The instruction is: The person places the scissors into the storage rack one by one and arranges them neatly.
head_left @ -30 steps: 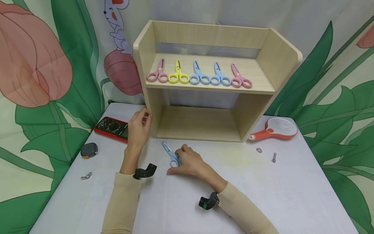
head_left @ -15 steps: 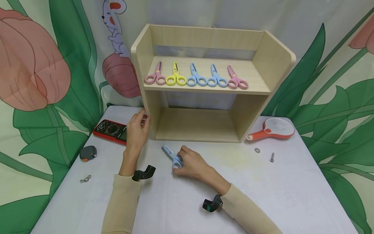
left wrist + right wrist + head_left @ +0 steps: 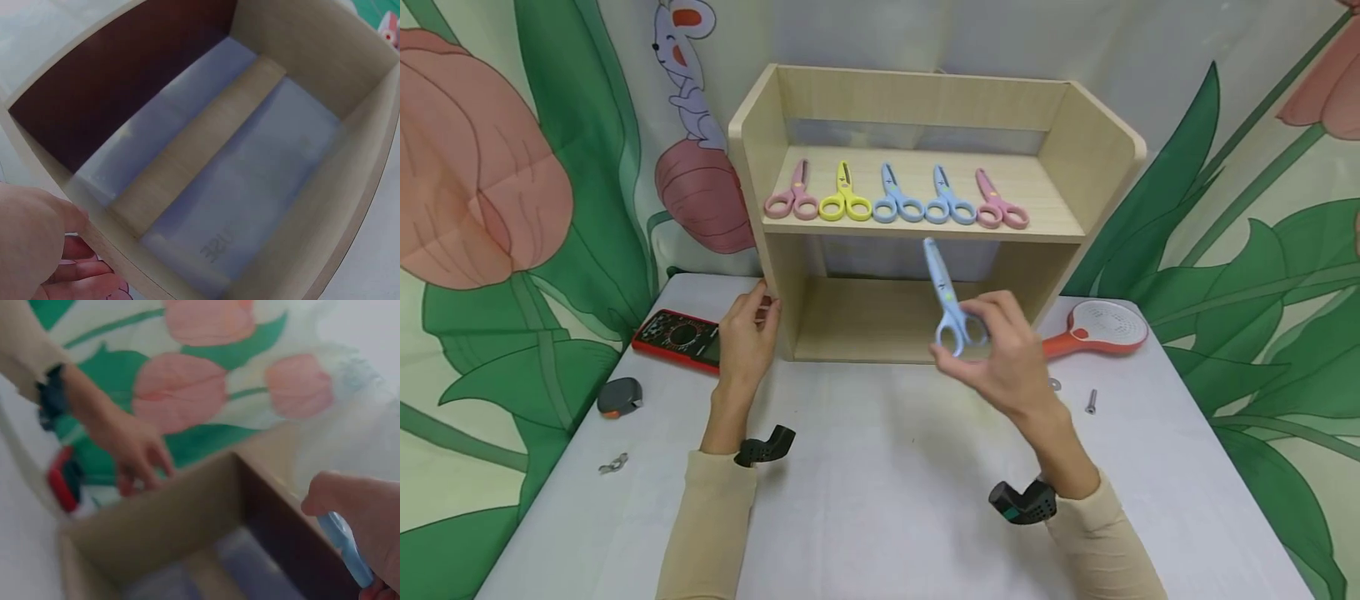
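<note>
Pale blue scissors (image 3: 947, 304), blades upward, are raised off the table in front of the shelf's lower opening. My right hand (image 3: 1017, 367) pinches them by the handle loops; in the right wrist view a blue handle (image 3: 345, 549) shows under the fingers. My left hand (image 3: 748, 340) rests against the outer left side of the wooden shelf (image 3: 925, 232), fingertips at its front edge. On the upper board lie pink scissors (image 3: 793, 196), yellow scissors (image 3: 846, 198), two blue pairs (image 3: 895, 198) and another pink pair (image 3: 1000, 204) in a row, handles to the front.
Left of the shelf lie a red-edged multimeter (image 3: 677, 337), a tape measure (image 3: 620, 397) and a small metal piece (image 3: 613, 463). To the right are a red-and-white paddle-shaped object (image 3: 1101, 327), a bolt (image 3: 1092, 402) and a washer (image 3: 1055, 384), partly hidden by my right wrist.
My right hand has picked the blue scissors up from the table and carried them up and right, toward the shelf. The left hand stays at the shelf's side.
</note>
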